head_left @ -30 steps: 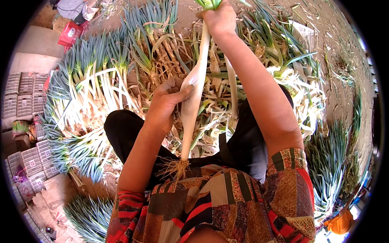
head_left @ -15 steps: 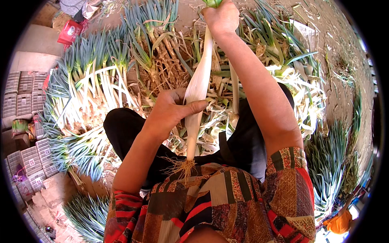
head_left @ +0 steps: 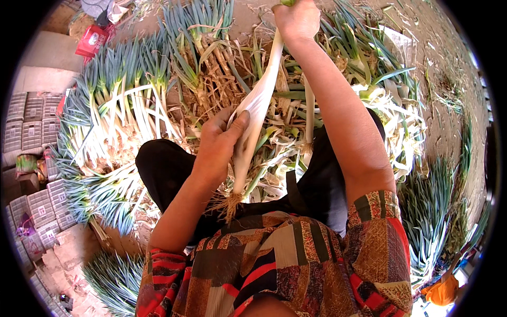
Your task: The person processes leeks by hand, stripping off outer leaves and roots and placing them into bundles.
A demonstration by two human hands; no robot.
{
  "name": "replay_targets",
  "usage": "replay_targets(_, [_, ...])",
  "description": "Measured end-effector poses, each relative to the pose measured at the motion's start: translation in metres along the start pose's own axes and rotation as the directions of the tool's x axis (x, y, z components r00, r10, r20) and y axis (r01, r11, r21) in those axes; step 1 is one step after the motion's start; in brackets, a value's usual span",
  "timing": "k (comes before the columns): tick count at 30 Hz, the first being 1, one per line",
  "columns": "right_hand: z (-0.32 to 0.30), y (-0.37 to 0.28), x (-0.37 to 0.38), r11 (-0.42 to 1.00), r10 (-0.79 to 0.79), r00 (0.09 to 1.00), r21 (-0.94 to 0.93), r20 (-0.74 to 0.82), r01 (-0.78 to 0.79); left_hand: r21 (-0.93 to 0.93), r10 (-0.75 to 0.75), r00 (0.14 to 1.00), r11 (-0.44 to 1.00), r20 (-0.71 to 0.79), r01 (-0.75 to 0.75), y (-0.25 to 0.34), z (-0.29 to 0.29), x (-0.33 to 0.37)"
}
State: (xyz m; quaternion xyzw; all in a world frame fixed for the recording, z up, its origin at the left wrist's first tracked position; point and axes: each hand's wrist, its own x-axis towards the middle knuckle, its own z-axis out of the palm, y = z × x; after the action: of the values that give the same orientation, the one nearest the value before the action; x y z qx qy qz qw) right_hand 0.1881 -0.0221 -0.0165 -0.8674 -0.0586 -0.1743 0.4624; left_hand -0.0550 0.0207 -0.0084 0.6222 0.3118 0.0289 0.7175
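Observation:
A long green onion (head_left: 275, 58) slants across the middle, its pale shaft running down to a tuft of stringy roots (head_left: 231, 206) above my lap. At the top, my right hand (head_left: 297, 21) is closed round its green end, which is mostly hidden. My left hand (head_left: 219, 137) grips a loosened white outer layer (head_left: 256, 107) midway down, thumb on top and fingers out of sight beneath. That layer stretches to the left, partly away from the shaft. Peeled skins (head_left: 388, 113) lie in a pale heap past my right knee.
Cleaned green onions (head_left: 127, 105) lie in rows at the left. Unpeeled, brown-skinned ones (head_left: 211, 68) are stacked ahead. More bunches rest at the lower left (head_left: 113, 282) and right (head_left: 430, 211). Bundled grey blocks (head_left: 31, 129) and a red package (head_left: 91, 41) sit at the far left.
My left hand has shifted left and slightly up, drawing the outer layer sideways. My right hand has moved a little right, and the root end has swung left and up.

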Motion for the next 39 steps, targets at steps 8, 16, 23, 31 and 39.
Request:
replay_targets(8, [0.008,0.009,-0.003,0.988,-0.092,0.995,0.122,-0.029,0.095,-0.191,-0.094,0.992,0.979,-0.082,0.076,0.008,-0.002,0.005])
replay_targets(16, [0.005,0.002,-0.004,0.985,-0.079,0.99,0.164,0.114,0.06,-0.433,0.054,0.986,0.901,0.16,0.021,0.034,-0.023,0.018])
replay_targets(23, [0.01,0.007,-0.01,0.937,-0.051,0.986,0.348,0.156,-0.007,-0.538,0.188,0.969,0.84,0.161,-0.074,0.06,-0.039,0.026])
replay_targets(31, [0.03,0.009,-0.028,0.968,-0.113,0.924,0.252,0.364,0.019,-0.708,0.486,0.862,0.66,0.145,-0.253,0.105,-0.07,0.04])
replay_targets(39, [0.013,-0.011,-0.03,0.561,-0.149,0.697,0.641,0.701,-0.525,-0.703,0.522,0.851,0.582,-0.063,-0.409,0.112,-0.097,0.032])
